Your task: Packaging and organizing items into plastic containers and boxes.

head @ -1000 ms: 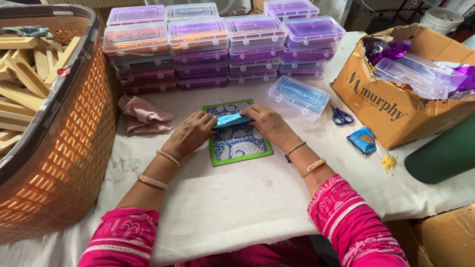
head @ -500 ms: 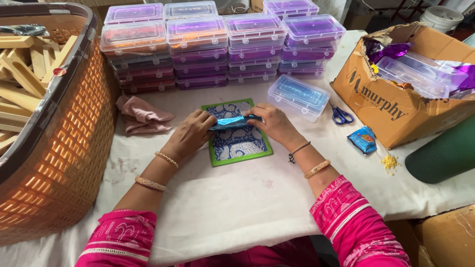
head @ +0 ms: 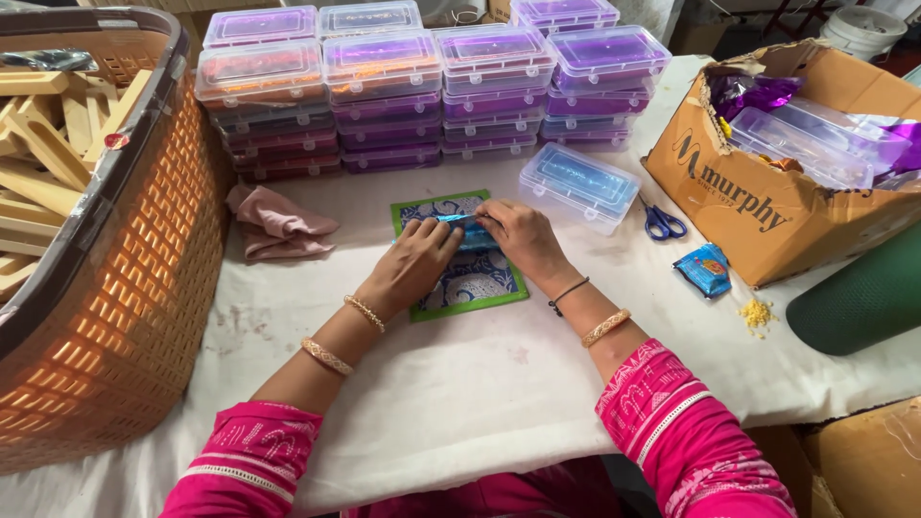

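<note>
Head view: my left hand (head: 414, 261) and right hand (head: 520, 240) have their fingers clamped on a blue foil strip (head: 460, 221). Under my fingers lies a green-edged patterned card (head: 475, 283); a clear plastic box (head: 579, 186) sits just beyond my right fingers.

A big orange woven basket (head: 125, 288) of pale wooden pieces (head: 43, 153) stands at left. Stacked clear boxes with purple trim (head: 422, 86) line the far edge. A pink cloth (head: 278, 225) lies near them; blue scissors (head: 662, 223) and a cardboard carton (head: 767, 206) sit right
</note>
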